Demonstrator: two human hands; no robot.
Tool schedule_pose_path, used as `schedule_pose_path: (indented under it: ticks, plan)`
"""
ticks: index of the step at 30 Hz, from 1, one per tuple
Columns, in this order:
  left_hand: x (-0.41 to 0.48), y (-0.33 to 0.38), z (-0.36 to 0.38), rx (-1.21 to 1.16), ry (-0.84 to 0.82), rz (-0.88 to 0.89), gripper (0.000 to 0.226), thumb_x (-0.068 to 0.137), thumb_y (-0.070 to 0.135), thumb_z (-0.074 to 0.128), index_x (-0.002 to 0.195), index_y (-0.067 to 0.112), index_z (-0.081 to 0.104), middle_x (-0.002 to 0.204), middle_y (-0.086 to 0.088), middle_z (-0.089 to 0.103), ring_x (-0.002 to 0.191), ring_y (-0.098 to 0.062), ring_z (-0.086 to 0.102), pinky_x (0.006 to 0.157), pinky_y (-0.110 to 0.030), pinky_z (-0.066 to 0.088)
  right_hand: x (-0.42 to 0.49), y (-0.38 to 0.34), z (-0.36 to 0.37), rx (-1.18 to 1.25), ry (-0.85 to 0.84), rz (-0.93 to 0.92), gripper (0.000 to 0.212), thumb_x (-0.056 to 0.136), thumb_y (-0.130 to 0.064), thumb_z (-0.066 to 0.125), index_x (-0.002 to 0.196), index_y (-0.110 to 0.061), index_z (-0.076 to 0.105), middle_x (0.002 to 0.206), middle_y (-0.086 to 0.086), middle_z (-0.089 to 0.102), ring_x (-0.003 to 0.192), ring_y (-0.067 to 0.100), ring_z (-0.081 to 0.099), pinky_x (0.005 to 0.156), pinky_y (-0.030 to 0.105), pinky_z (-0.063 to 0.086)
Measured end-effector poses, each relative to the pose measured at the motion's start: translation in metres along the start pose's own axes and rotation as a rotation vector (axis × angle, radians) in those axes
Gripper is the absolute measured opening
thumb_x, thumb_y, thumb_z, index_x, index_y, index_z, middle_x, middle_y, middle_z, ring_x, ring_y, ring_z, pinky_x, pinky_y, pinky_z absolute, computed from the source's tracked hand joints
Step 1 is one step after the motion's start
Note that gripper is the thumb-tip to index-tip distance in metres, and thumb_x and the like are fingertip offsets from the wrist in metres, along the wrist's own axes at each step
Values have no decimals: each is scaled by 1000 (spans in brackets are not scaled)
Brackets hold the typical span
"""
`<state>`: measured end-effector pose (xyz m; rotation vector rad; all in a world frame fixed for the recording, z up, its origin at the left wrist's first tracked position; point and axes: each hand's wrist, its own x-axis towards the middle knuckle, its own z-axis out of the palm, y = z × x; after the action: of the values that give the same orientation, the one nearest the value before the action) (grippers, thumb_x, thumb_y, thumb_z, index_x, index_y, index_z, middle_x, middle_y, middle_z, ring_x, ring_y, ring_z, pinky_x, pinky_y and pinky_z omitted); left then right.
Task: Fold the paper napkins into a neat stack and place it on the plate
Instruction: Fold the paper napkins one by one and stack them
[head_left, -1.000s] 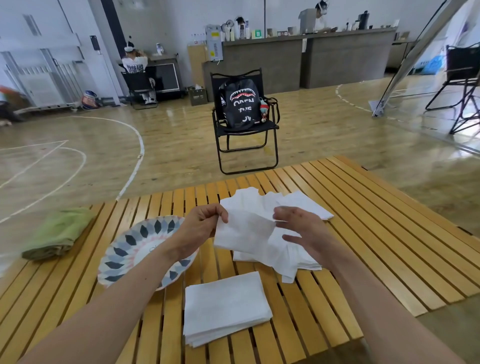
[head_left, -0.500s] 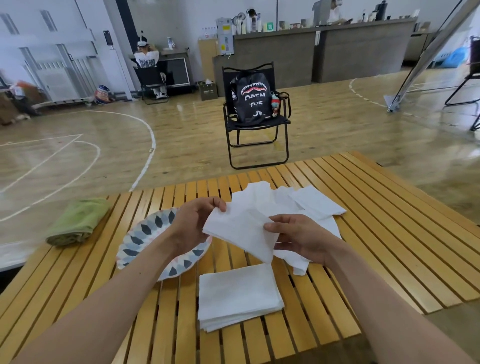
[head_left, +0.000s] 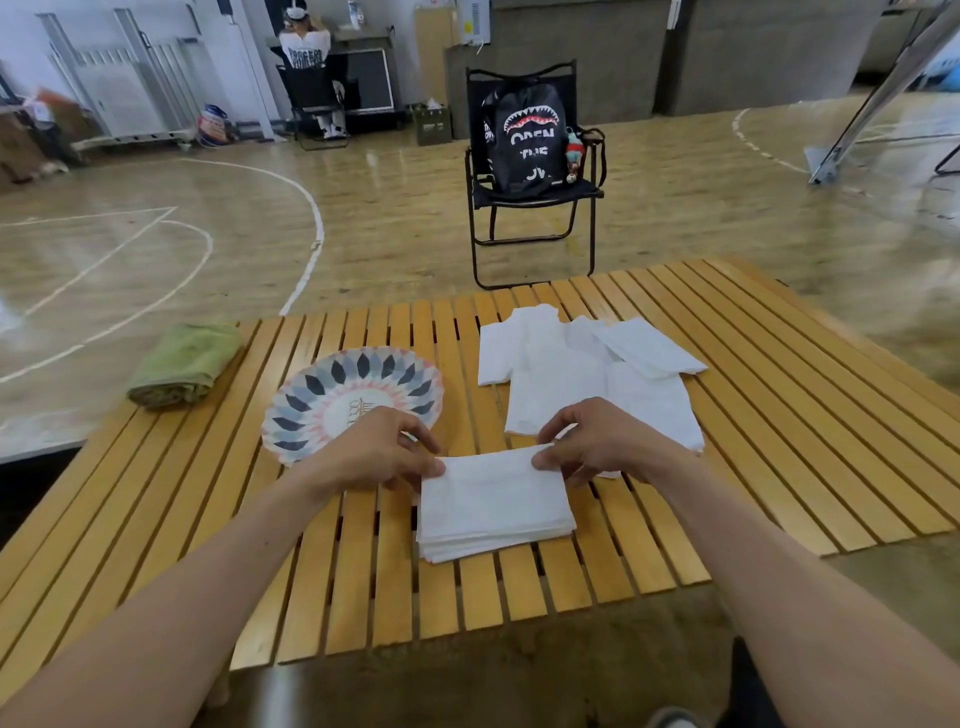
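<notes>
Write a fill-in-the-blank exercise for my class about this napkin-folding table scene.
The stack of folded white paper napkins lies on the slatted wooden ___. The round patterned plate lies to the stack's ___. The rolled cloth at the table's edge is ___.
Missing words: table; left; green.

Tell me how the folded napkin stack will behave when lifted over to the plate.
The napkin stack is probably light and floppy: thin loose sheets, layers showing at its near edge. Lifted by the far corners, where the left hand and right hand pinch it, it would likely sag or shed sheets.
</notes>
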<state>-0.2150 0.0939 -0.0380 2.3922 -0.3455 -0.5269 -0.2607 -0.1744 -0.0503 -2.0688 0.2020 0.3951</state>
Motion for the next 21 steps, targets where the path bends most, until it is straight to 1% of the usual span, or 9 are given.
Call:
schedule_pose_path:
  ticks: [2,4,6,9,12,15,16,18,21]
  plan:
    - [-1,-5,4,51,17,4,22,80,24,82,97,17,71,87,3,75,78,-11,72,63,-27,59,0,0,4,-49,14,-1,33,77,-16,86,103,-8,69,95,13,74,75,22,76,62,28,62]
    - [1,-8,7,75,31,10,22,77,25,84,92,17,71,81,2,75,72,-12,72,53,-23,56,0,-2,9,-117,43,1,35,75,-18,88,102,-9,66,89,11,74,69,19,75,58,26,60]
    - [3,-9,12,119,50,5,23,74,25,86,88,18,70,73,1,75,63,-9,72,50,-20,52,1,-3,13,-212,65,4,36,74,-20,89,98,-10,64,81,9,74,66,20,75,57,25,57]
    - [6,-6,15,235,91,16,28,69,29,89,84,20,67,68,3,72,58,-10,70,58,-26,58,3,-4,16,-322,80,10,36,71,-26,90,89,-12,63,74,5,71,61,18,68,58,26,54]
    - [11,3,12,393,129,64,33,63,36,90,82,23,67,72,8,63,67,-8,59,60,-24,50,4,-5,12,-414,100,7,37,67,-36,91,80,-17,61,73,-1,66,62,13,61,59,24,47]
    - [25,16,7,330,76,96,31,63,32,91,83,24,68,73,7,62,67,-8,58,61,-22,49,7,-5,2,-360,91,13,38,68,-39,90,79,-15,64,66,-2,65,57,11,59,60,24,46]
    - [33,23,5,273,60,111,30,65,29,91,84,23,69,73,6,64,65,-8,58,60,-21,50,9,-4,-5,-305,127,4,38,69,-41,89,80,-13,65,64,-2,66,55,11,60,60,24,47]
    - [55,39,5,154,56,161,25,70,26,89,85,20,70,74,1,67,62,-9,61,60,-22,54,19,2,-25,-195,324,-32,35,73,-41,85,83,-12,68,64,-2,70,57,9,66,60,23,48]
    - [95,61,13,44,138,236,18,79,27,83,88,17,71,76,2,70,59,-10,67,60,-22,56,36,22,-61,-118,743,7,25,84,-33,73,102,-16,71,90,-3,75,81,13,69,63,27,48]
